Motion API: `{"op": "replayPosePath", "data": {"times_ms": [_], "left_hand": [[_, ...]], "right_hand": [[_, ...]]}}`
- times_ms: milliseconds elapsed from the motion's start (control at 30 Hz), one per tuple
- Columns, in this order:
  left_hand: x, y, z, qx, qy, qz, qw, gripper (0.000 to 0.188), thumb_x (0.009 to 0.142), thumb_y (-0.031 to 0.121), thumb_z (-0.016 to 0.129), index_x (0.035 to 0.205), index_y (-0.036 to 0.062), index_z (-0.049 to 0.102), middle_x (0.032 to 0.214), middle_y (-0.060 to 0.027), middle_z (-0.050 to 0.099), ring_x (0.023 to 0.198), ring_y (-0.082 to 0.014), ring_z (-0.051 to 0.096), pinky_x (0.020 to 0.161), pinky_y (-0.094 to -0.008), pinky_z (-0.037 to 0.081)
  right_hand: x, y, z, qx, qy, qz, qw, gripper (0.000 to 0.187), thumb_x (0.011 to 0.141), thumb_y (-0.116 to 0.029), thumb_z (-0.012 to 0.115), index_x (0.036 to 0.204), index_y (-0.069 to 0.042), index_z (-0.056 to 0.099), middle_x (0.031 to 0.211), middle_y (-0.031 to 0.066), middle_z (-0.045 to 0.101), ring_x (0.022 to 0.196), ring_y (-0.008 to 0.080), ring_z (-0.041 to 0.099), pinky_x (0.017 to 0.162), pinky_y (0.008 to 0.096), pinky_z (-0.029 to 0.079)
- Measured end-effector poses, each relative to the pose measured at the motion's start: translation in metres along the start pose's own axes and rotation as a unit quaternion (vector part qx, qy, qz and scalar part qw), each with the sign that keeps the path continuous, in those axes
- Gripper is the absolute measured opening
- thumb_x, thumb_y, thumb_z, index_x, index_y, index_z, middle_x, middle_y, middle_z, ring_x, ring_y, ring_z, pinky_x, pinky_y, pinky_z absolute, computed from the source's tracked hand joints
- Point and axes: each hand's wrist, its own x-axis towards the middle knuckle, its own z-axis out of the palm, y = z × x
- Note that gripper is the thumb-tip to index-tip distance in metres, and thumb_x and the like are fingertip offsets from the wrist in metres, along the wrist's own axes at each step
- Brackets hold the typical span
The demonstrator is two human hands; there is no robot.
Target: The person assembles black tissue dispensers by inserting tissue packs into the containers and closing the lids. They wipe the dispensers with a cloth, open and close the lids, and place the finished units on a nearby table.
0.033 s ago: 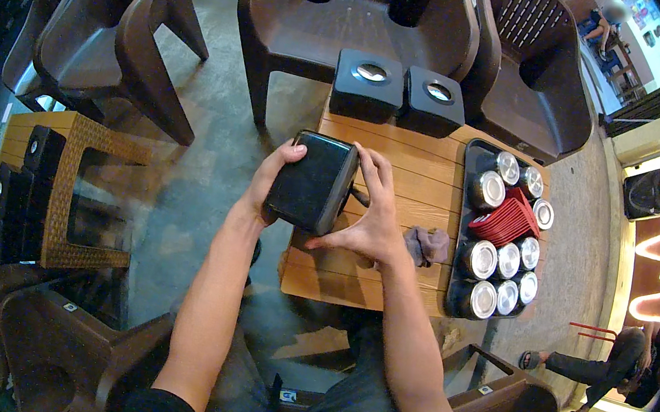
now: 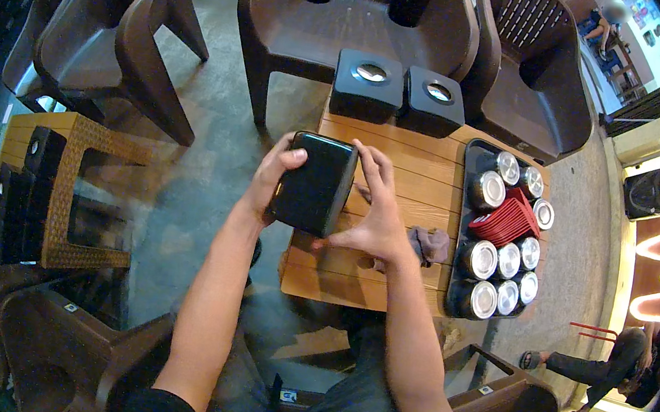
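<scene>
The biggest thing we see is the wide brown chair (image 2: 353, 34) on the far side. Next comes our wooden bench (image 2: 424, 185). A black tray (image 2: 463, 215) sits along its right side.

We have a shiny black box (image 2: 312, 183) up in front of us, over the left edge of the bench. Two more dark boxes, one on the left (image 2: 368, 93) and one on the right (image 2: 432, 113), stand at the far end, each with a round hole on top.

Our left hand (image 2: 267, 177) has its grip clamped on the box, thumb on top. Our right hand (image 2: 378, 221) curves around the other side with its fingers spread wide. We cannot tell if that grip squeezes or just touches.

Only a little has just changed: the box has slid a tiny bit to the right. So it is still with us, not put down.

On the tray, a red stack (image 2: 507, 219) sits among round silver-topped pots (image 2: 483, 261). A crumpled cloth (image 2: 430, 246) lies near our right wrist.
</scene>
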Motion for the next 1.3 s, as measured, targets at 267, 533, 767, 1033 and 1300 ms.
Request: {"op": "replayPosePath", "data": {"times_ms": [267, 533, 767, 1033, 1300], "left_hand": [[-0.004, -0.024, 0.033, 0.458, -0.002, 0.39, 0.799, 0.089, 0.057, 0.025, 0.095, 0.128, 0.0114, 0.042, 0.145, -0.0212, 0.045, 0.14, -0.0404, 0.049, 0.116, -0.047, 0.047], [-0.011, -0.032, 0.052, 0.528, 0.02, 0.398, 0.75, 0.099, 0.053, 0.019, 0.096, 0.147, 0.0207, 0.064, 0.151, -0.0224, 0.043, 0.138, -0.0456, 0.054, 0.112, -0.0545, 0.056], [-0.013, -0.042, 0.057, 0.506, 0.024, 0.409, 0.759, 0.097, 0.054, 0.019, 0.096, 0.146, 0.02, 0.069, 0.148, -0.0205, 0.046, 0.136, -0.0428, 0.057, 0.109, -0.0507, 0.058], [-0.01, -0.039, 0.059, 0.537, 0.008, 0.455, 0.711, 0.097, 0.053, 0.019, 0.097, 0.146, 0.0227, 0.071, 0.149, -0.0222, 0.049, 0.136, -0.0431, 0.057, 0.11, -0.0503, 0.057], [-0.015, -0.026, 0.064, 0.565, -0.009, 0.446, 0.694, 0.092, 0.054, 0.025, 0.099, 0.142, 0.0269, 0.074, 0.149, -0.0196, 0.051, 0.135, -0.0425, 0.059, 0.11, -0.0531, 0.056]], "right_hand": [[0.002, 0.016, -0.033, 0.334, -0.011, 0.104, 0.937, 0.1, 0.091, -0.047, 0.082, 0.172, -0.008, 0.038, 0.167, 0.016, 0.05, 0.153, 0.0278, 0.048, 0.127, 0.042, 0.037], [0.003, 0.025, -0.023, 0.082, 0.091, 0.024, 0.992, 0.042, 0.113, -0.02, 0.061, 0.15, 0.0, 0.066, 0.139, 0.0164, 0.075, 0.125, 0.0202, 0.069, 0.111, 0.0327, 0.051], [0.003, 0.011, -0.022, -0.081, 0.147, 0.014, 0.986, 0.035, 0.113, -0.018, 0.059, 0.138, 0.002, 0.073, 0.108, 0.0251, 0.082, 0.097, 0.02, 0.079, 0.089, 0.0333, 0.059], [0.002, -0.005, -0.032, -0.168, 0.161, -0.009, 0.973, 0.031, 0.108, -0.023, 0.063, 0.128, -0.004, 0.078, 0.092, 0.0286, 0.075, 0.081, 0.0424, 0.078, 0.074, 0.0484, 0.061], [-0.001, -0.004, -0.052, -0.18, 0.129, 0.0, 0.975, 0.026, 0.103, -0.02, 0.068, 0.116, -0.004, 0.083, 0.089, 0.0256, 0.077, 0.078, 0.0365, 0.081, 0.073, 0.043, 0.064]]}}
